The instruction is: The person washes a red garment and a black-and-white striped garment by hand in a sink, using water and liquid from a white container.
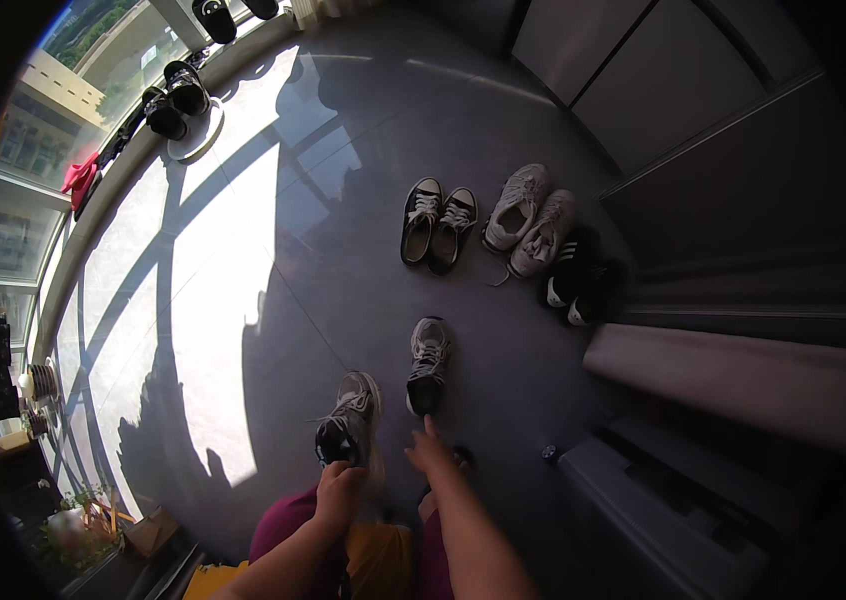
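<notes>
Grey floor (503,130), left fingers (341,478) gripping sneaker (351,415).

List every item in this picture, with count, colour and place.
grey sneakers: two, grey with dark toes, on the floor nearest the hands, apart from each other
black canvas shoes: one pair, black with white laces, mid floor
pale sneakers: one pair, off-white, right of the black canvas pair
black striped shoes: one pair, black with white stripes, by the step at right
dark sandals: several, black, on the window sill
red cloth: one, red, on the sill at left
left hand: touching the heel of the nearer grey sneaker
right hand: open, fingers toward the other grey sneaker
</notes>
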Tool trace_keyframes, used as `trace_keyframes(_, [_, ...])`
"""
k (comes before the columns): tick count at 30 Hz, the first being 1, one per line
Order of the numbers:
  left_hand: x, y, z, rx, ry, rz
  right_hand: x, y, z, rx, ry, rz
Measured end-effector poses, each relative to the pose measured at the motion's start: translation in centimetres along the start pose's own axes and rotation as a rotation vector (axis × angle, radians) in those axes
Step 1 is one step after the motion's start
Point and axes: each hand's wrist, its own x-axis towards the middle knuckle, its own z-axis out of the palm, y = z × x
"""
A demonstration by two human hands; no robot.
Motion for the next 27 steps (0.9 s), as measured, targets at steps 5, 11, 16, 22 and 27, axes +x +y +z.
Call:
trace_keyframes(5, [2.4,-0.3,-0.4,-0.071,-0.043,0.008,4.5,-0.5,1.6,-0.156,-0.065,0.063])
trace_keyframes(11, [0.9,-0.5,-0.2,-0.074,-0.055,0.042,1.8,1.8,0.9,-0.303,0.195,-0.126])
trace_keyframes(16, [-1.9,0.3,0.8,-0.113,-0.136,-0.028,-8.7,-1.1,-3.9,-0.076,0.273,-0.211])
trace_keyframes(22, [-2.0,9.4,-2.1,0.218,-0.435,-0.163,-21.4,-4.8,-4.7,-0.225,0.076,-0.248])
trace_keyframes(27, [-3.2,13.3,-1.7,0.304,-0.619,0.122,-22.9,-2.2,-2.6,0.061,0.044,-0.215])
